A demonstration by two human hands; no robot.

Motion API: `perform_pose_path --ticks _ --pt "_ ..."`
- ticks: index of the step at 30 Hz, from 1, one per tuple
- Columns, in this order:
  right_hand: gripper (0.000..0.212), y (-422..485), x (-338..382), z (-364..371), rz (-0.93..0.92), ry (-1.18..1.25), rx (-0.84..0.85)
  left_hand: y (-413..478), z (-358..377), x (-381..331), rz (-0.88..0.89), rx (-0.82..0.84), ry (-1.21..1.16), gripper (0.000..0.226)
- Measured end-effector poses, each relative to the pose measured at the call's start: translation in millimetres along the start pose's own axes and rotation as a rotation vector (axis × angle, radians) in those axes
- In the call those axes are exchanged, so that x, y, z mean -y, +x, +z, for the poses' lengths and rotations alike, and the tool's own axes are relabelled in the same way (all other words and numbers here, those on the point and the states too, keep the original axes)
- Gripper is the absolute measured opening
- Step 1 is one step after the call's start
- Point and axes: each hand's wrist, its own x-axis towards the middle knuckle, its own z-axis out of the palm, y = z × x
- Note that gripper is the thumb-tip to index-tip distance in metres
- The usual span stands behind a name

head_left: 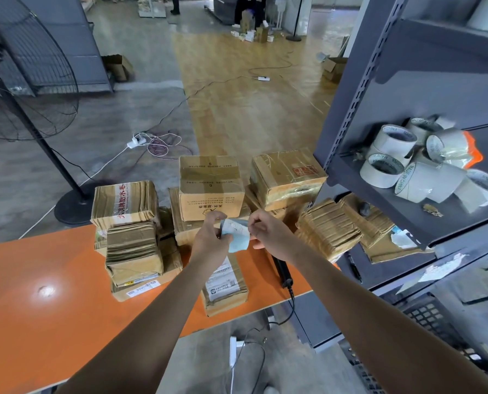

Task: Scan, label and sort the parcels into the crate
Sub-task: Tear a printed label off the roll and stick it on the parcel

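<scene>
Both my hands hold a small label (236, 234) with a pale blue backing above the orange table (52, 280). My left hand (210, 237) grips its left side and my right hand (268, 234) pinches its upper right edge. Directly below the hands lies a flat cardboard parcel (225, 288) with a white shipping label on top. Several more brown parcels are stacked behind: a tall box (211, 187) in the middle, a taped box (286, 177) to its right, and low stacks (132, 237) on the left. A black handheld scanner (283, 271) lies on the table under my right wrist.
A grey metal shelf unit (379, 109) stands close on the right, holding several tape rolls (413, 163) and flattened cardboard (373, 226). A black plastic crate (433, 322) sits low at the right. A standing fan (24, 89) is at the left, with cables on the floor beyond.
</scene>
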Motion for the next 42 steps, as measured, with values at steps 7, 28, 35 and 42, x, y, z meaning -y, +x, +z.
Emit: perform_pose_path --ticks 7,28,35,42 --pt "0.018 -5 5 -4 0.12 0.199 -0.01 -1 2 -2 0.037 -0.021 -0.033 0.009" --pt "0.016 8 -46 6 0.157 -0.185 -0.238 -4 17 30 -0.279 -0.156 -0.3 0.008" --pt "0.02 19 -93 32 0.042 -0.708 -0.059 -6 22 67 -0.487 -0.127 -0.271 0.012" --pt "0.023 17 -119 54 0.077 -0.616 -0.034 -5 26 84 -0.57 -0.111 -0.268 0.022"
